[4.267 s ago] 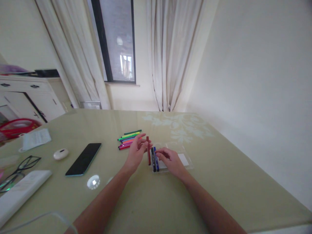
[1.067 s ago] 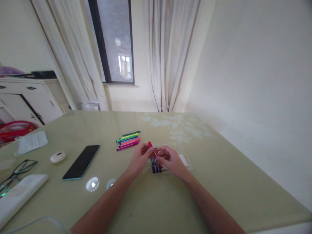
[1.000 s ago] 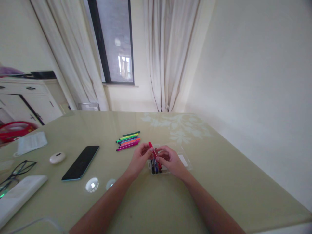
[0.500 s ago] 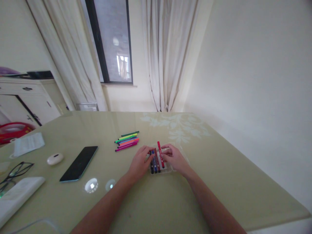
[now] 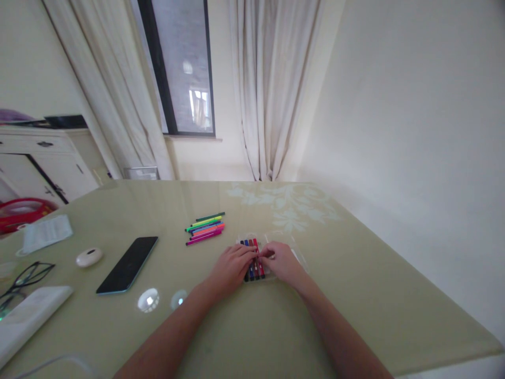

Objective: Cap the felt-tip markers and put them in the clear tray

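In the head view a clear plastic case [image 5: 272, 274] lies on the table with several felt-tip markers side by side in it. A black marker [image 5: 246, 277], a blue marker [image 5: 251, 273], a brown marker [image 5: 256, 271] and a red marker [image 5: 261, 270] are visible there. My left hand [image 5: 232, 265] rests across these markers, its fingers stretched out and flat over their middles. With thumb and fingertips closed, my right hand [image 5: 282, 258] pinches the red marker at its right side. The fingers hide the middle of the row.
Beyond my left hand lies a loose pile of coloured markers [image 5: 205, 229]. To the left are a black phone [image 5: 128, 265], a white earbud case [image 5: 89, 257], glasses [image 5: 27, 276], a face mask [image 5: 47, 233] and a white power strip [image 5: 35, 321]. A wall borders the table's right side.
The red marker has gone from tilted above the case to lying beside the brown one. My left hand has slid right, spreading over the row; my right hand has moved slightly lower.
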The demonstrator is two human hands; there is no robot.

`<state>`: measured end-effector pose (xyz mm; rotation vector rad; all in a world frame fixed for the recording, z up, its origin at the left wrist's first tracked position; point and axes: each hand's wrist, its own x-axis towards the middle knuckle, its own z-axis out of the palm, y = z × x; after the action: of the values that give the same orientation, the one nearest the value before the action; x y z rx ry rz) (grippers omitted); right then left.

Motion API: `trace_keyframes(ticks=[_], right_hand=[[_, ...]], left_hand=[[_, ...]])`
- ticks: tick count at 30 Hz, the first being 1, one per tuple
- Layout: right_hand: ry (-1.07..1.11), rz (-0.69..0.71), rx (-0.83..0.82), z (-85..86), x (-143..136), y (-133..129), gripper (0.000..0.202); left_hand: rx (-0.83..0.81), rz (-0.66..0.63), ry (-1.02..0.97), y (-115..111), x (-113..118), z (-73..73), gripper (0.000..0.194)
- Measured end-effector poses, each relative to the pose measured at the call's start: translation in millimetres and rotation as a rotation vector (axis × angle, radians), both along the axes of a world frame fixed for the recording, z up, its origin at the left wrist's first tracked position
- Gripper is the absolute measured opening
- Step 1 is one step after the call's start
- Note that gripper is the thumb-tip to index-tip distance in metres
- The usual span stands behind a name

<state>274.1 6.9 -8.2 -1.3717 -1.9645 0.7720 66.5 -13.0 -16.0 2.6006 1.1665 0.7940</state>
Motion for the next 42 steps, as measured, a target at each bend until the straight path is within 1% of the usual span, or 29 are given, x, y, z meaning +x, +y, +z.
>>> trace_keyframes(ticks=[3, 7, 11, 13, 14, 15, 17, 18, 19, 21, 23, 25, 30, 33, 35, 39, 42], right_hand=[[-0.05, 0.006, 0.001, 1.1, -0.5, -1.6, 0.013], [-0.095, 0.017, 0.029, -0.3, -1.0, -2.0, 0.014], [-0.03, 0.037, 0.03, -2.2, 0.8, 0.7, 0.01], [0.026, 0.021, 0.027, -2.9, 2.1, 2.7, 0.008], [0.048, 0.014, 0.032, -3.0, 2.7, 3.6, 0.008], [0.064, 0.006, 0.043, -2.9, 3.2, 4.3, 0.008], [0.078, -0.003, 0.066, -1.9, 3.7, 5.0, 0.01], [0.081, -0.008, 0.074, -1.0, 3.6, 5.1, 0.011], [0.085, -0.014, 0.08, 0.0, 3.5, 4.9, 0.011], [0.096, -0.027, 0.085, 2.1, 2.9, 4.5, 0.012], [0.108, -0.038, 0.086, 3.7, 2.2, 4.3, 0.012], [0.124, -0.044, 0.083, 4.7, 1.7, 4.2, 0.012], [0.19, -0.05, 0.097, 4.0, 0.3, 4.4, 0.014], [0.184, -0.04, 0.105, 3.1, -0.6, 4.5, 0.014], [0.177, -0.041, 0.106, 2.9, -1.1, 4.6, 0.014], [0.182, -0.045, 0.111, 3.1, -1.7, 4.6, 0.015], [0.181, -0.047, 0.109, 3.6, -1.9, 3.6, 0.015]], left_hand=[[-0.006, -0.012, 0.031, 1.2, 0.2, 2.0, 0.04], [-0.021, 0.011, 0.061, 1.9, 3.9, 2.2, 0.04], [-0.012, 0.029, 0.026, 5.2, 1.1, 1.0, 0.039], [0.022, 0.154, 0.008, 11.4, -9.0, 1.4, 0.035], [0.044, 0.267, 0.008, 15.4, -16.7, 1.8, 0.033], [0.073, 0.424, 0.025, 19.6, -25.8, 2.4, 0.032], [0.084, 0.592, 0.048, 26.9, -46.2, 3.4, 0.033], [0.066, 0.714, 0.129, 29.4, -56.3, 3.8, 0.031], [0.029, 0.795, 0.205, 31.2, -65.6, 4.1, 0.029], [-0.014, 0.841, 0.243, 32.6, -79.6, 4.6, 0.025], [-0.045, 0.831, 0.237, 32.5, -85.9, 5.2, 0.021], [-0.071, 0.806, 0.223, 32.5, -84.2, 5.2, 0.021], [-0.096, 0.677, 0.194, 36.1, -61.5, -1.1, 0.024], [-0.105, 0.601, 0.188, 38.8, -55.3, -6.0, 0.027], [-0.128, 0.558, 0.172, 39.8, -58.9, -6.4, 0.028], [-0.202, 0.466, 0.146, 38.3, -71.5, -0.4, 0.015], [-0.23, 0.437, 0.123, 35.0, -73.3, 4.0, 0.01]])
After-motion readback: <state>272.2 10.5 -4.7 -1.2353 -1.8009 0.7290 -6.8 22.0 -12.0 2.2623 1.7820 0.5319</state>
